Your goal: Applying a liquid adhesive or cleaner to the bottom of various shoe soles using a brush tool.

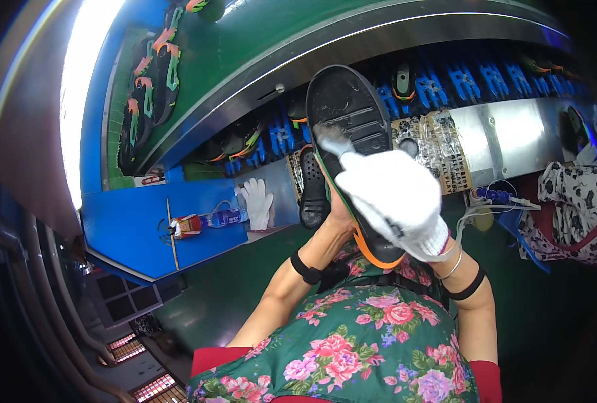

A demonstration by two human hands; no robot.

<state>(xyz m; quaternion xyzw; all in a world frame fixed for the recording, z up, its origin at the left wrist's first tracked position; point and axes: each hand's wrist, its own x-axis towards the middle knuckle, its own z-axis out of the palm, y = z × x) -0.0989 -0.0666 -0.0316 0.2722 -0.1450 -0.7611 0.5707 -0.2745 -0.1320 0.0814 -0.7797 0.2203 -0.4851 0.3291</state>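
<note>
My left hand (341,212), bare, grips a long black shoe sole (352,101) with a green and orange rim from its left side, most of its fingers hidden behind the sole. The sole is raised in front of me, its ridged face toward me. In a white knitted glove, my right hand (398,191) is closed on a brush (335,142). The pale, blurred bristles lie against the middle of the sole, and the handle is hidden in the glove. Left of the held sole rests a black perforated shoe part (312,191) on the bench edge.
Shoe parts (167,77) lie on the green conveyor at upper left. Blue holders (429,87) line the far rack. On the blue side table (124,218) are a bottle (224,217) and a white glove (257,201). Patterned cloth (567,208) hangs at right.
</note>
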